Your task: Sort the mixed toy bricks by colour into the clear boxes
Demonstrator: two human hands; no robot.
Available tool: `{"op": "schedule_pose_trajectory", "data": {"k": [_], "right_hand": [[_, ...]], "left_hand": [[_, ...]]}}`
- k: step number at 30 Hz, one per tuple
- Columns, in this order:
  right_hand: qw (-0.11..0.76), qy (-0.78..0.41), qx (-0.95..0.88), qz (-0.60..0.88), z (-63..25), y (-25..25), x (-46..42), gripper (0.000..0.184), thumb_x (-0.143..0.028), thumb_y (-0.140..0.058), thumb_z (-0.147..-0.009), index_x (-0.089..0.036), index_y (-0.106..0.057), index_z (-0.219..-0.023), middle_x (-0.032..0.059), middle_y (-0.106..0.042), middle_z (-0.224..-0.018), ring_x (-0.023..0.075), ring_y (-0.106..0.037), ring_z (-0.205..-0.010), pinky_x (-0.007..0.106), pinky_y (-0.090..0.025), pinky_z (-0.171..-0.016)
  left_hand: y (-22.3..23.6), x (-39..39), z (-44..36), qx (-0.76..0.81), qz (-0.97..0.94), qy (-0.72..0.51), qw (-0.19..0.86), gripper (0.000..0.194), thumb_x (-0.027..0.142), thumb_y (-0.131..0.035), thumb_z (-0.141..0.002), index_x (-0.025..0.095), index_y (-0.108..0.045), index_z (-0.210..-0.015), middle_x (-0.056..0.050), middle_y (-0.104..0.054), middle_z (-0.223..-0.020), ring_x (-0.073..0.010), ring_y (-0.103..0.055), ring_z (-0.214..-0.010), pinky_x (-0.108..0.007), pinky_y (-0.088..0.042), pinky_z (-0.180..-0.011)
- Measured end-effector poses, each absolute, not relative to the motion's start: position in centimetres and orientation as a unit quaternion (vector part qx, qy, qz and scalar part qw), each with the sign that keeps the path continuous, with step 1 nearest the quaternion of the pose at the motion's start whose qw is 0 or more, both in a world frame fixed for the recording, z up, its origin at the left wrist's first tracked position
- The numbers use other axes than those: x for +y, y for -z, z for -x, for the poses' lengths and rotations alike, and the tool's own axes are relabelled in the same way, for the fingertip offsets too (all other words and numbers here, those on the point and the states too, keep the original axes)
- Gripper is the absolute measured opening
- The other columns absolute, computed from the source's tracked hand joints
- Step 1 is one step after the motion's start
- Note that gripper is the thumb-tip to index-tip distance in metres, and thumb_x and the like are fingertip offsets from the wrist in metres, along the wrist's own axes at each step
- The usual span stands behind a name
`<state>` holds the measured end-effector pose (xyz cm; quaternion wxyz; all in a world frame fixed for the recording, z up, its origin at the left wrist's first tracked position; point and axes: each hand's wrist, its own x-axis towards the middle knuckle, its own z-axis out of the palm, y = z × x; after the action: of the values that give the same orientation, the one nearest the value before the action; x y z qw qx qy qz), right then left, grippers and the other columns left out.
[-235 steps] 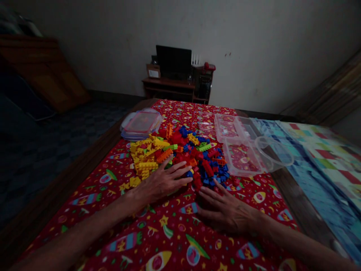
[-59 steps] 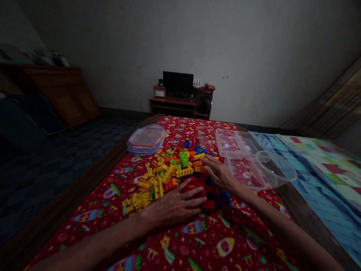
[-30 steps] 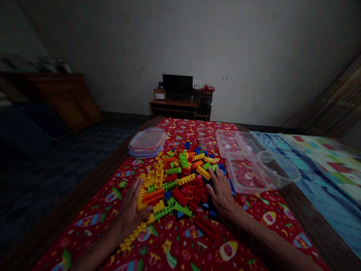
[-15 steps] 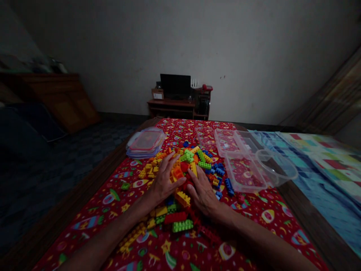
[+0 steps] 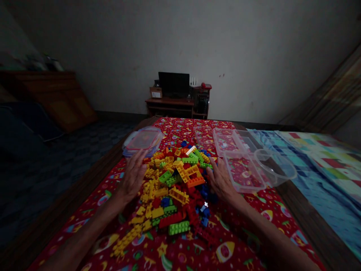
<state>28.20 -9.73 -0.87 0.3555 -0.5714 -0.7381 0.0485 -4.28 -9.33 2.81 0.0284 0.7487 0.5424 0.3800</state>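
A heap of plastic building bricks [image 5: 175, 184], yellow, green, red, orange and blue, lies on a red patterned tablecloth [image 5: 242, 210]. My left hand [image 5: 132, 177] rests flat against the left side of the heap, fingers stretched out. On the heap's right side, my right hand [image 5: 221, 180] lies with fingers spread, close to a clear container. Neither hand holds a brick. A line of yellow bricks [image 5: 124, 242] trails toward me beside my left forearm.
Several clear plastic containers [image 5: 244, 175] stand at the right, a round one [image 5: 278, 169] at the table edge. Stacked lids [image 5: 141, 140] lie at the back left. A checked cloth [image 5: 324, 180] covers the right side. A desk with a monitor [image 5: 173, 84] stands by the far wall.
Half a second ago both hands pressed together in the middle of the heap. They have now slid apart to its left and right sides, and the bricks have shifted.
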Motion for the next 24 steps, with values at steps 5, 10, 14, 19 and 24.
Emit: {"op": "schedule_pose_trajectory", "data": {"k": [5, 10, 14, 19, 24], "right_hand": [[0.295, -0.066, -0.719, 0.626, -26.7, 1.6, -7.8, 0.051, -0.044, -0.026, -0.096, -0.017, -0.044, -0.134, 0.0186, -0.056, -0.123, 0.0311, -0.051, -0.116, 0.054, -0.038, -0.096], [0.303, -0.038, -0.741, 0.598, -24.2, 1.7, -8.9, 0.048, -0.041, -0.030, -0.095, -0.021, -0.043, -0.136, 0.0169, -0.050, -0.130, 0.0300, -0.046, -0.120, 0.050, -0.038, -0.096], [0.297, -0.056, -0.746, 0.594, -22.8, 1.4, -9.1, 0.049, -0.036, -0.030, -0.094, -0.017, -0.042, -0.138, 0.0185, -0.049, -0.129, 0.0303, -0.045, -0.120, 0.049, -0.039, -0.096], [0.341, -0.089, -0.742, 0.571, -22.0, 2.1, -8.6, 0.049, -0.032, -0.032, -0.092, -0.021, -0.039, -0.140, 0.0155, -0.045, -0.136, 0.0293, -0.041, -0.125, 0.050, -0.036, -0.100], [0.361, -0.094, -0.745, 0.553, -21.7, 2.9, -8.0, 0.051, -0.032, -0.030, -0.093, -0.020, -0.034, -0.143, 0.0147, -0.044, -0.138, 0.0287, -0.038, -0.129, 0.050, -0.035, -0.102]], "left_hand": [[2.1, -9.9, 9.6, 0.683, -0.657, -0.311, 0.074, 0.063, 0.053, -0.018, -0.092, 0.019, -0.029, -0.143, -0.014, -0.031, -0.149, -0.0305, -0.022, -0.140, -0.058, -0.016, -0.112], [3.2, -10.1, 6.3, 0.617, -0.705, -0.317, 0.147, 0.065, 0.055, -0.024, -0.091, 0.017, -0.028, -0.143, -0.014, -0.032, -0.149, -0.0261, -0.026, -0.139, -0.051, -0.021, -0.113], [2.1, -9.3, 2.7, 0.590, -0.704, -0.369, 0.140, 0.070, 0.062, -0.039, -0.083, 0.019, -0.038, -0.138, -0.014, -0.043, -0.141, -0.0298, -0.035, -0.134, -0.054, -0.025, -0.111], [0.8, -8.8, 0.1, 0.579, -0.661, -0.443, 0.178, 0.068, 0.060, -0.050, -0.079, 0.023, -0.041, -0.136, -0.012, -0.044, -0.139, -0.0287, -0.040, -0.130, -0.049, -0.031, -0.109], [-1.4, -8.8, -2.4, 0.560, -0.657, -0.469, 0.186, 0.064, 0.057, -0.053, -0.080, 0.024, -0.043, -0.133, -0.010, -0.045, -0.138, -0.0276, -0.040, -0.130, -0.048, -0.031, -0.110]]}}
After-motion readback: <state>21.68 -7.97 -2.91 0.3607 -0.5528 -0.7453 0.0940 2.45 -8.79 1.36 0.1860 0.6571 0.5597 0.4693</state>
